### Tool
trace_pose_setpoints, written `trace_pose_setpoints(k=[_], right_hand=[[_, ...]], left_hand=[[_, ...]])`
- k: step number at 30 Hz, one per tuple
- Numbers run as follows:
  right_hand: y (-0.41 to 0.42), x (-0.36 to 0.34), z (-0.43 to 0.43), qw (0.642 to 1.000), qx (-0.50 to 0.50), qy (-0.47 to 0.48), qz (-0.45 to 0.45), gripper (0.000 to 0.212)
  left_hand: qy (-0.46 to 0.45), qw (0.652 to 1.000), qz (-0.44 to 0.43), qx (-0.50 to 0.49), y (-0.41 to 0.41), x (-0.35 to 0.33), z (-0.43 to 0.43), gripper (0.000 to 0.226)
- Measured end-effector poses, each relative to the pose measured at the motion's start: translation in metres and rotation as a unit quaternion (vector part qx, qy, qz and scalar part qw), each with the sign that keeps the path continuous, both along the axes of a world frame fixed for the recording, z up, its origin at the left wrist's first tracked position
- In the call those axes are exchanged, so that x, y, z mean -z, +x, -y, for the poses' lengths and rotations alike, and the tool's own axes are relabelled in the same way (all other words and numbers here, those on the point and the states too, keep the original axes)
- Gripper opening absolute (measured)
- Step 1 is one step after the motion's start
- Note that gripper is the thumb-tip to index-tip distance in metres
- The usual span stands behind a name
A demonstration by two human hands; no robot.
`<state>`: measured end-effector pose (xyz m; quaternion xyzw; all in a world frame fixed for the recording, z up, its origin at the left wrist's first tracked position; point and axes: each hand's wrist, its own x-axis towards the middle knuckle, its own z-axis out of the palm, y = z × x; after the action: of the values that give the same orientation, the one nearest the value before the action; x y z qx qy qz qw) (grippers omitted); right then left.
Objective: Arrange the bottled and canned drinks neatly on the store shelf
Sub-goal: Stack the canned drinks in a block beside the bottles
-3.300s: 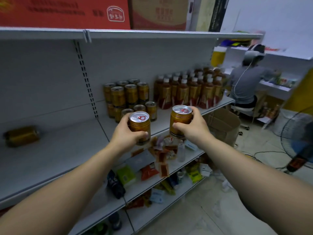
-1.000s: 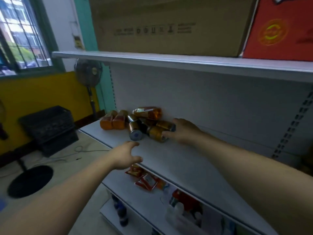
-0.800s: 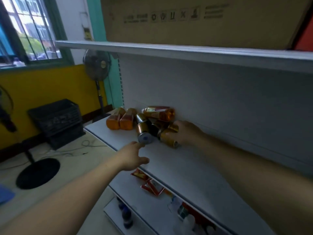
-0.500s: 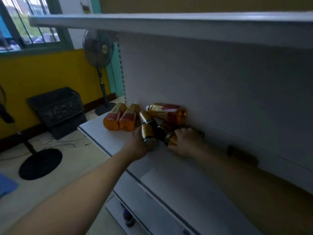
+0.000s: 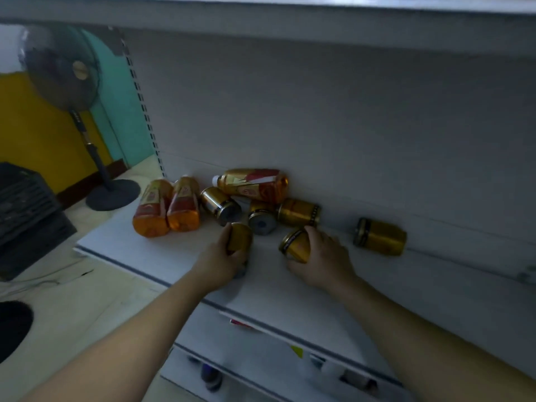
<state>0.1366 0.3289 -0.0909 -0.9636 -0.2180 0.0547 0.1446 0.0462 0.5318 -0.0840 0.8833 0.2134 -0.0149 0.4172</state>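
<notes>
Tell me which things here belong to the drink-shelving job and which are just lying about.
Job: left hand gripping a gold can; right hand gripping a second can; loose cans; toppled bottles; shelf.
Lying about: standing fan; black crate.

Left hand [image 5: 216, 262]: grips a gold can [image 5: 239, 237] on the shelf [image 5: 162, 256].
Right hand [image 5: 319, 262]: grips a second can [image 5: 294, 245], at 3 o'clock of the first.
Pile of cans [image 5: 261, 219]: three on their sides, at 12 o'clock of the hands.
Lone can [image 5: 380, 236]: lying at 3 o'clock, by the back wall.
Two bottles [image 5: 168, 210]: lying side by side at 10 o'clock.
Third bottle [image 5: 252, 184]: lying behind the pile.
</notes>
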Motion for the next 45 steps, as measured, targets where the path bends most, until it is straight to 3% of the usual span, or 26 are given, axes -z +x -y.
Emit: trace_pose_setpoints(k=[5,8,11,14,18,21,23,25,27,30,33,35,38,41,43,45], right_hand=[[-0.042,0.007,0.019,0.993,0.064,0.092,0.025,0.083],[-0.06,0.003,0.032,0.985,0.103,0.133,-0.026,0.087],[-0.071,-0.012,0.049,0.983,0.128,0.097,-0.093,0.093],[-0.079,-0.028,0.071,0.986,0.131,0.058,-0.086,0.082],[-0.09,-0.052,0.104,0.983,0.14,-0.047,-0.111,0.07],[-0.093,-0.071,0.122,0.973,0.106,-0.176,-0.103,0.061],[-0.088,-0.075,0.127,0.964,0.087,-0.238,-0.086,0.078],[-0.082,-0.075,0.13,0.965,0.083,-0.236,-0.077,0.102],[-0.082,-0.069,0.133,0.979,0.096,-0.172,-0.047,0.112],[-0.095,-0.043,0.146,0.983,0.161,0.083,-0.013,0.11],[-0.12,-0.009,0.154,0.904,0.248,0.348,-0.035,0.098],[-0.13,-0.002,0.161,0.872,0.267,0.408,-0.041,0.094],[-0.138,-0.003,0.181,0.858,0.279,0.425,-0.076,0.093],[-0.149,-0.003,0.216,0.837,0.31,0.442,-0.087,0.075],[-0.158,-0.003,0.242,0.792,0.336,0.504,-0.082,0.063],[-0.167,-0.006,0.27,0.719,0.369,0.587,-0.051,0.048]], left_hand=[[-0.012,0.996,0.047,0.078,-0.022,0.015,0.009,0.07],[-0.029,0.986,0.109,0.124,-0.031,0.022,0.019,0.074],[-0.047,0.976,0.153,0.15,-0.037,0.026,0.034,0.076],[-0.058,0.967,0.174,0.179,-0.038,0.029,0.047,0.082],[-0.127,0.963,0.111,0.21,-0.033,0.033,0.061,0.108],[-0.095,0.97,0.073,0.213,-0.03,0.038,0.072,0.108],[-0.073,0.976,0.055,0.2,-0.027,0.04,0.078,0.1],[-0.09,0.976,0.058,0.191,-0.025,0.037,0.086,0.084],[-0.114,0.974,0.082,0.179,-0.025,0.033,0.096,0.082],[-0.118,0.975,0.114,0.15,-0.032,0.028,0.112,0.092],[-0.108,0.976,0.12,0.149,-0.043,0.026,0.126,0.088],[-0.11,0.975,0.108,0.157,-0.049,0.024,0.141,0.084],[-0.116,0.974,0.102,0.164,-0.057,0.021,0.171,0.078],[-0.147,0.97,0.105,0.161,-0.057,0.016,0.209,0.075],[-0.2,0.961,0.107,0.155,-0.057,0.011,0.241,0.07],[-0.245,0.947,0.11,0.177,-0.057,0.004,0.281,0.066]])
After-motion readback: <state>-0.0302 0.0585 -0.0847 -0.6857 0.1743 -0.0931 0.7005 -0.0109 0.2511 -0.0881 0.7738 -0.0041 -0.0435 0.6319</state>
